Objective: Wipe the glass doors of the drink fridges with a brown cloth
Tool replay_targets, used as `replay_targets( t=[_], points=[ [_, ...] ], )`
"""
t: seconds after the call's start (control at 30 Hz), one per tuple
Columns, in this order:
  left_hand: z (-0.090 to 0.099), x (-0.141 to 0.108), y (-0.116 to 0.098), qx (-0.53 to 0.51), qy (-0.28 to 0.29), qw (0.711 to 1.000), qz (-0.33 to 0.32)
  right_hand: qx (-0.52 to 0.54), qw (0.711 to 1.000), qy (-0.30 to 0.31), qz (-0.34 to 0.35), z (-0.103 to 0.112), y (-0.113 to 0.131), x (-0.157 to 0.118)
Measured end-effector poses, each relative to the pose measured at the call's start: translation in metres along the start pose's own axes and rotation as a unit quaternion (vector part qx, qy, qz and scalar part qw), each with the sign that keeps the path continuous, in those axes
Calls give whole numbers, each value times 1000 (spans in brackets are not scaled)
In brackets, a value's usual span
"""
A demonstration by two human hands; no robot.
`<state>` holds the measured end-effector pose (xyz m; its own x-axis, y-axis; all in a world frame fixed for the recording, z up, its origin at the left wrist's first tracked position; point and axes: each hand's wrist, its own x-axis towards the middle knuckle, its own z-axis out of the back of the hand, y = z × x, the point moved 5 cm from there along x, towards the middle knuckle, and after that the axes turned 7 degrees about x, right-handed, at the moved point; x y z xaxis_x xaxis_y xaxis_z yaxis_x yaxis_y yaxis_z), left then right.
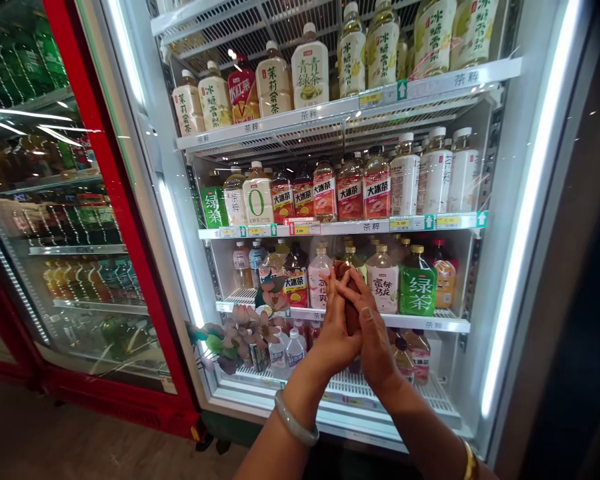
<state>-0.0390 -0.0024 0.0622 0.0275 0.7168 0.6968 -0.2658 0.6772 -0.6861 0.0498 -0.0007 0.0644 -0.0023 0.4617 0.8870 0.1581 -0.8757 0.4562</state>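
Observation:
My left hand [336, 333] and my right hand [373, 327] meet in front of the glass door of a lit drinks fridge. Their fingers are stretched out and point upward, with the right fingers laid across the left fingertips. A dark brown shape [353, 317] shows between them and just above the fingertips; whether it is a thing or a reflection in the glass, I cannot tell. Behind the hands, a pink-labelled bottle [383, 277] and a green tea bottle [418, 280] stand on a lower shelf. Contact with the glass cannot be made out.
Shelves above carry several tea bottles [310, 70] and red iced tea bottles [350, 190]. Flower decorations [250, 330] overlap the lower left of the door. At left stands another fridge with a red frame [105, 180]. The floor [80, 433] shows at lower left.

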Motion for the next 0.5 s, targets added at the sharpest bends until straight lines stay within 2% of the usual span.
replay_targets(
  t=[0.1, 0.2, 0.3, 0.4, 0.5],
  points=[
    [-10, -7, -18, -178, 52, 982, 30, 27, 999, -22, -7, 7, 0, 4],
    [-19, -13, -30, -287, 78, 954, 47, -45, 998, -44, 31, 13, -4, 2],
    [-18, -13, -27, -321, 70, 943, 55, -152, 984, -54, 81, 16, -14, -7],
    [-7, -8, -19, -345, 49, 936, 45, -259, 952, -23, 160, 16, -21, -14],
    [8, -1, -13, -256, 21, 966, 33, -324, 913, 29, 248, 23, -13, -11]
  ],
)
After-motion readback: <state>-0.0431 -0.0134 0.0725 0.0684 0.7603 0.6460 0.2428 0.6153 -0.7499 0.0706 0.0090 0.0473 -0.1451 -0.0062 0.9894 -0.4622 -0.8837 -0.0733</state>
